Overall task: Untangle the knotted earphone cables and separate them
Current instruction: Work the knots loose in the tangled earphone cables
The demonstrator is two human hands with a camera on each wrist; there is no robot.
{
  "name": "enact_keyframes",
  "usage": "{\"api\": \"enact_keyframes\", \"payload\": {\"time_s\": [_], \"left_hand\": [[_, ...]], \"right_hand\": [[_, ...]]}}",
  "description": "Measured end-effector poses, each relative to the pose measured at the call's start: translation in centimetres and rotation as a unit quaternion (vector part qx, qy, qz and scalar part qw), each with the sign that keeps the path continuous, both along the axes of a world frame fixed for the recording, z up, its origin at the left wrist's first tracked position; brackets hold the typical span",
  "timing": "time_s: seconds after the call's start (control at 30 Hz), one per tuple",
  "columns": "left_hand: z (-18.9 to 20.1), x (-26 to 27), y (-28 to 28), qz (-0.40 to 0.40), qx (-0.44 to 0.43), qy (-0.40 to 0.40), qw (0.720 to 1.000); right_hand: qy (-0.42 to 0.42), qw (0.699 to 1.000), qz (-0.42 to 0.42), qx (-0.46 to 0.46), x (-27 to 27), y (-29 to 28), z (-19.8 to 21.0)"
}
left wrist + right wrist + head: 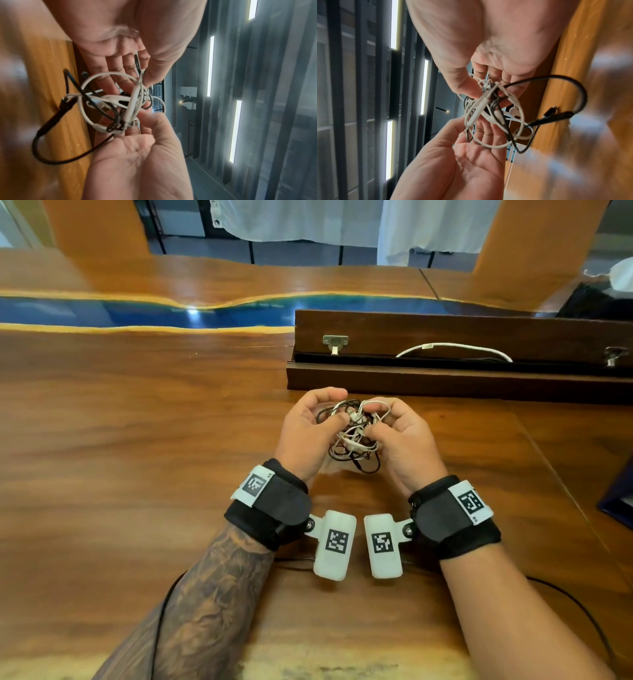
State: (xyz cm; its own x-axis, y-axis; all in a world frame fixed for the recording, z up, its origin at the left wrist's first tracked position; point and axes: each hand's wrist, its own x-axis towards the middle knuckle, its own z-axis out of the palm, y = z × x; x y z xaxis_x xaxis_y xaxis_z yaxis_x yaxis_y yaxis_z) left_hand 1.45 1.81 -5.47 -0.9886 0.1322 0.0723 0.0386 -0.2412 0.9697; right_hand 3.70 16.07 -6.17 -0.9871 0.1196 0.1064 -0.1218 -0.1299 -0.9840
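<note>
Earphone cables, thin white and black rubbery cords knotted into one loose clump [352, 433], held up between both hands just above the glossy brown wooden bench [137, 440], in front of a dark wooden case [445, 337]. Probably very light, limp and springy, apt to tighten if yanked; best taken at a free loop or the stiff white inline remote [479, 109]. Left hand [308, 433] curled, thumb and fingertips pinching white strands. Right hand [404, 436] likewise clenched on white loops. Black plug end [56, 119] dangling free.
</note>
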Motion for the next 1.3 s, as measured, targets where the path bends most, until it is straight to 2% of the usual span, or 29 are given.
{"api": "enact_keyframes", "payload": {"time_s": [0.2, 0.3, 0.43, 0.7, 0.77, 0.9, 0.97, 1.13, 1.3], "left_hand": [[0.05, -0.24, -0.49, 0.003, -0.035, 0.012, 0.999], [-0.05, -0.33, -0.64, 0.008, -0.049, 0.025, 0.998], [0.13, -0.32, -0.42, -0.007, 0.028, -0.013, 0.999], [-0.49, -0.64, -0.10, -0.030, 0.095, -0.043, 0.994], [-0.55, -0.55, 0.11, -0.026, 0.066, -0.029, 0.997], [-0.63, -0.70, -0.08, 0.008, -0.059, 0.038, 0.998], [-0.59, -0.76, -0.28, 0.016, -0.094, 0.035, 0.995], [-0.59, -0.62, -0.50, -0.005, -0.136, 0.017, 0.991], [-0.56, -0.38, -0.30, -0.021, -0.108, 0.006, 0.994]], "right_hand": [[0.024, 1.000, -0.016, 0.002, 0.01, 0.06, 0.03], [0.027, 0.999, -0.023, 0.039, 0.07, 0.15, 0.04], [0.035, 0.992, -0.038, 0.118, 0.04, 0.50, 0.29], [0.032, 0.992, 0.008, 0.121, 0.02, 0.53, 0.44], [0.038, 0.992, -0.006, 0.119, -0.03, 0.60, 0.47], [0.050, 0.993, -0.038, 0.096, -0.15, 0.70, 0.52], [0.050, 0.995, -0.043, 0.078, -0.26, 0.81, 0.51], [0.062, 0.989, -0.042, 0.127, -0.17, 0.89, 0.46], [0.064, 0.985, -0.034, 0.155, -0.13, 0.83, 0.49]]}}
